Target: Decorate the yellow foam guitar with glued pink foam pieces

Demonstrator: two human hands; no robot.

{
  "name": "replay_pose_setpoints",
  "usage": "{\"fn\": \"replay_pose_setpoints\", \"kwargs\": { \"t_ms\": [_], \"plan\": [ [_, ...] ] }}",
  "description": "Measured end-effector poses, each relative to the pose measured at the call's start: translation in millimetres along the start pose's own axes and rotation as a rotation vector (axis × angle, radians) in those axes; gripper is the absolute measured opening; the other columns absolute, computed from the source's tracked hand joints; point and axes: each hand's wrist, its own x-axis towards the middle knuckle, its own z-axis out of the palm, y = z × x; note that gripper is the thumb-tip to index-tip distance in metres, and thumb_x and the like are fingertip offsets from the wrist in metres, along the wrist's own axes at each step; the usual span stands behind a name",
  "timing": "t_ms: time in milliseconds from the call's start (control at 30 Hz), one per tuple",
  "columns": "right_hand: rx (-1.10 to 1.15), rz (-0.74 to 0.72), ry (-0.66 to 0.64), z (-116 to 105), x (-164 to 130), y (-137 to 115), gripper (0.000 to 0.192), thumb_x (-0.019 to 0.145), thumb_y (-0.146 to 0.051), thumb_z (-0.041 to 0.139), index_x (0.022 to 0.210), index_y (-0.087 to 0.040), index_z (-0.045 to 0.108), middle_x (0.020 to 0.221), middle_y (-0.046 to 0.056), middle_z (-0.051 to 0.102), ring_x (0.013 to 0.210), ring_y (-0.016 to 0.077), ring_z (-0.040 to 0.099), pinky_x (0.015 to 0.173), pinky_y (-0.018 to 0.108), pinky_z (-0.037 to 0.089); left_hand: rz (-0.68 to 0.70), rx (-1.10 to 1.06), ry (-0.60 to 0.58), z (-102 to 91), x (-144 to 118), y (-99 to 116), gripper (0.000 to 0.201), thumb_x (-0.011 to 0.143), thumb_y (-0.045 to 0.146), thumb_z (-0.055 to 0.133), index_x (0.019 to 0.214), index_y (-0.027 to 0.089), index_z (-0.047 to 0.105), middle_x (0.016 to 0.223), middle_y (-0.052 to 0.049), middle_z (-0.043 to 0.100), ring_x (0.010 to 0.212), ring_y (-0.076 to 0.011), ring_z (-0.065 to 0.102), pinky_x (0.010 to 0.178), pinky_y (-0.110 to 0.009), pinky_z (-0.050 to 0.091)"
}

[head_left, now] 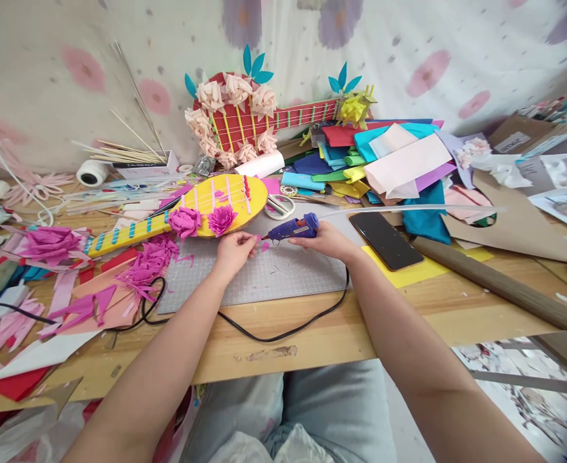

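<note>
Blue plastic glue gun (297, 227) sits clenched in my right hand (325, 240) — nozzle toward my left hand (233, 249), whose fingertips pinch a magenta paper scrap (259, 238) above the gridded grey mat (268, 276).

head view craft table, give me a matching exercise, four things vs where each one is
Things:
1. blue hot glue gun
2. black smartphone
3. yellow cardboard guitar
4. small pink paper piece

Places:
A. face up on yellow paper, right of the grey cutting mat
B. pinched in the left hand
C. gripped in the right hand
D. lying behind the left hand, bearing magenta flowers

Pairs: 1-C, 2-A, 3-D, 4-B
</note>
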Motion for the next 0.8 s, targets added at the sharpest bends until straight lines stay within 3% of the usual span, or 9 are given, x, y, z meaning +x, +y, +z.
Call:
{"fn": "replay_pose_setpoints", "kwargs": {
  "t_ms": [400, 633, 800],
  "plan": [
    [-0.002, 0.037, 0.03, -0.2, 0.2, 0.9, 0.038, 0.063, -0.057, 0.066, 0.067, -0.02, 0.058, 0.063, 0.0, 0.061, 0.061, 0.0151, 0.054, 0.059, 0.027, 0.042, 0.015, 0.026, -0.014, 0.1, 1.5, -2.5, 0.013, 0.066, 0.024, 0.068, 0.064, 0.014, 0.061, 0.057, 0.0, 0.06, 0.046, -0.0064, 0.051, 0.045, -0.019, 0.042],
    [0.011, 0.026, 0.054, -1.8, 1.5, 4.7, 0.039, 0.064, -0.056, 0.066, 0.075, -0.019, 0.063, 0.065, 0.001, 0.063, 0.061, 0.0146, 0.056, 0.058, 0.026, 0.042, 0.047, 0.061, -0.061, -1.9, 2.3, -4.3, 0.017, 0.065, 0.029, 0.069, 0.064, 0.014, 0.061, 0.057, 0.0, 0.06, 0.047, -0.0075, 0.051, 0.047, -0.021, 0.042],
    [0.078, 0.037, 0.23, -18.1, 4.5, 17.8, 0.04, 0.065, -0.054, 0.065, 0.079, -0.016, 0.065, 0.066, 0.002, 0.064, 0.052, 0.0105, 0.049, 0.05, 0.024, 0.039, 0.129, 0.132, -0.169, -3.9, 1.7, -8.0, 0.02, 0.065, 0.034, 0.068, 0.069, 0.015, 0.063, 0.064, -0.002, 0.063, 0.052, -0.0082, 0.052, 0.049, -0.02, 0.041]
  ]
}}
